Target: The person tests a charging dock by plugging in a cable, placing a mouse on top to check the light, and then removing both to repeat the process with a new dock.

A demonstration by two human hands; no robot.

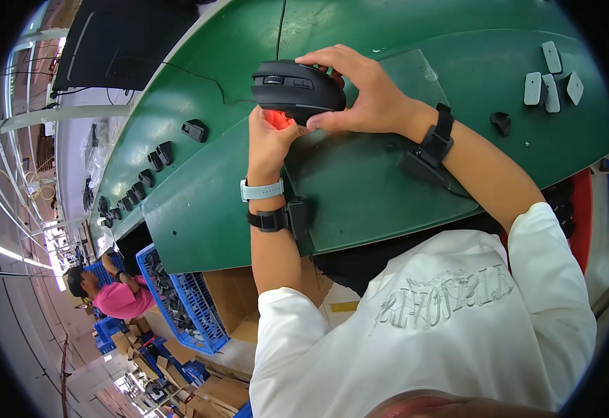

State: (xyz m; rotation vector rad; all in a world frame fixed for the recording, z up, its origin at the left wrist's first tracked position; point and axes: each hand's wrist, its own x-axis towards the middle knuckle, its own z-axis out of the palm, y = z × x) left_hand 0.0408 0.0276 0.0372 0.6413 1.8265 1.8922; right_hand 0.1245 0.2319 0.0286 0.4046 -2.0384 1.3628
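A black computer mouse [294, 87] with a scroll wheel is held over the green worktable, tilted so its side faces me. My right hand [360, 87] grips it from the right, thumb along the near edge and fingers over the far side. My left hand [268, 136] is underneath, its fingers mostly hidden by the mouse. A red glow lights the left palm below it. Thin black cables run near the mouse, one straight up and one toward the upper left. Which one belongs to it I cannot tell.
Small black parts [194, 130] line the table's left edge. Several pale flat pieces [533, 88] and a black scrap [501, 123] lie at right. A blue crate [214, 334] of dark parts stands lower left, a red bin [582, 216] at right. A person in pink [120, 298] is farther left.
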